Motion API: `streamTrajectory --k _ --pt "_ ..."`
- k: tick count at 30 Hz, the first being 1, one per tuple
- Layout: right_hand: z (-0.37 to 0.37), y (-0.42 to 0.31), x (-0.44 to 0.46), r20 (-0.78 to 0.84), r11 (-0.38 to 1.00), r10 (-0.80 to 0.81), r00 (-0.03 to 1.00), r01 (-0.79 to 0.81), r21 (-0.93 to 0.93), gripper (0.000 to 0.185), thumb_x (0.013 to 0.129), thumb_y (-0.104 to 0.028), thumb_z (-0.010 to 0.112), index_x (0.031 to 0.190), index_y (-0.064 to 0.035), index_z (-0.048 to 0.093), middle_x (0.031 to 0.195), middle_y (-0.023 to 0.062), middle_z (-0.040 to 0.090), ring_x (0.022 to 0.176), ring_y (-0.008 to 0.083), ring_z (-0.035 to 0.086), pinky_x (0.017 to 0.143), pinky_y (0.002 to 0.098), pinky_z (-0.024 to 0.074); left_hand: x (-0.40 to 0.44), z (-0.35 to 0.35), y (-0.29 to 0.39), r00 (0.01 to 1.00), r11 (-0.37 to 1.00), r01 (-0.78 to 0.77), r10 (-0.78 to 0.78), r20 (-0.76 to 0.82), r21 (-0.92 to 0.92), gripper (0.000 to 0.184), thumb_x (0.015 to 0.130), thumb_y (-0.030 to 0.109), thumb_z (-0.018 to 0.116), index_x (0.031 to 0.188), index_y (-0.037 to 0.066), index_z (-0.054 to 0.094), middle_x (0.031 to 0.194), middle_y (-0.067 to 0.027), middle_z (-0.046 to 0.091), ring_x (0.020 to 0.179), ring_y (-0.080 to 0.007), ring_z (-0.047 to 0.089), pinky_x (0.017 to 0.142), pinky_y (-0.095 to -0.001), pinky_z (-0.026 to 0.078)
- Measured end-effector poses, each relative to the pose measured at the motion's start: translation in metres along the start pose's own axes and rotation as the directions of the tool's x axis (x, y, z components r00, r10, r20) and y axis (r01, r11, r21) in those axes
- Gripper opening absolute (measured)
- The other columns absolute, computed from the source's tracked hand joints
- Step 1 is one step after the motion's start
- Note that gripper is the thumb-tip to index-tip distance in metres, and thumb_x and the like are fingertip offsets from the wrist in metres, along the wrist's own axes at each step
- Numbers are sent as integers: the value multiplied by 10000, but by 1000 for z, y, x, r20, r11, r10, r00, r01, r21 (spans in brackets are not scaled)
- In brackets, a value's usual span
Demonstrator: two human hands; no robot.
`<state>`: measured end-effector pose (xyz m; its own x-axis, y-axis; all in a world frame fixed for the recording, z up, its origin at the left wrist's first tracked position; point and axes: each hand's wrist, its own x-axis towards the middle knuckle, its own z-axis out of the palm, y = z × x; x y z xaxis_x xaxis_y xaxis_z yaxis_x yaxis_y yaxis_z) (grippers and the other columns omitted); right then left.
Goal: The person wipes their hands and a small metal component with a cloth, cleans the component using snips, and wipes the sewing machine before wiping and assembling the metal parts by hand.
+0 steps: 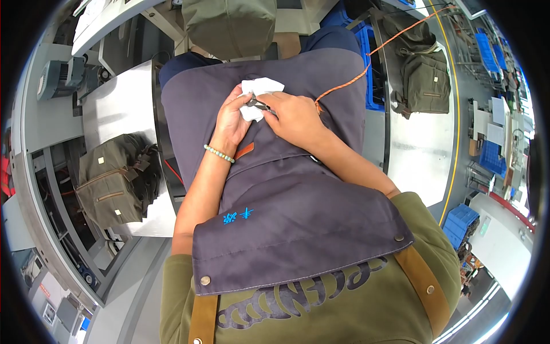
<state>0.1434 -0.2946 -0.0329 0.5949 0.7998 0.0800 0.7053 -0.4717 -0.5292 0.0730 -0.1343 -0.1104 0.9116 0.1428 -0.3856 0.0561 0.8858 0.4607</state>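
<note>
Over the lap, on the dark grey apron (229,80), both hands meet at a crumpled white cloth or tissue (264,85). My left hand (232,117), with a green bead bracelet at the wrist, pinches the cloth and a small dark metal tool (259,104). My right hand (289,116) comes from the other side, its thumb and fingers closed round the tool's other end. What lies between the fingertips is too small to make out. An orange cord (344,84) runs from beside my right hand up to the upper right.
An olive bag (117,180) lies on the metal table at left. Another olive bag (427,86) is on the right-hand table. Olive fabric (229,26) hangs at the machine ahead, beyond the knees. Blue crates (375,74) stand right of the legs.
</note>
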Motion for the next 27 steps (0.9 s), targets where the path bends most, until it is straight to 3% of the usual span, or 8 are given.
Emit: streamTrajectory --k 5,10,13,18,27 --pt "-1 0 -1 35 998 1 999 1 -55 269 844 -169 690 1108 -118 707 1036 60 718 786 287 702 653 408 545 -1 0 -2 1000 1000 -6 6 -18 -1 296 978 31 545 1272 18 519 1161 -102 641 1090 -219 637 983 -378 515" --pt "0 0 0 50 997 3 999 1 -75 274 839 -155 692 1109 -108 704 970 61 713 766 292 697 638 411 540 -1 2 -3 1000 999 -11 12 -24 34 306 981 30 562 1284 18 518 1163 -92 646 1097 -206 637 1001 -370 509" --pt "2 2 -1 27 996 -22 999 24 -88 244 832 -142 692 1072 -97 701 924 65 706 742 299 693 627 417 536 -1 3 -5 999 997 -35 36 -22 68 281 984 30 562 1263 26 529 1138 -83 640 1051 -183 639 945 -334 524" --pt "-2 -1 -1 70 992 -11 997 20 -126 205 820 -125 687 1022 -84 692 898 71 699 712 310 688 613 431 532 -4 9 -7 995 950 -94 99 0 299 248 978 38 583 1226 31 577 1068 -39 649 990 -120 622 878 -258 490" --pt "-2 1 1 98 990 -57 994 69 -121 236 803 -98 668 1037 -87 697 884 82 702 716 332 686 627 448 541 -7 15 -9 994 911 -104 106 18 399 272 986 26 549 1257 41 572 1079 -27 633 985 -94 589 894 -242 467"
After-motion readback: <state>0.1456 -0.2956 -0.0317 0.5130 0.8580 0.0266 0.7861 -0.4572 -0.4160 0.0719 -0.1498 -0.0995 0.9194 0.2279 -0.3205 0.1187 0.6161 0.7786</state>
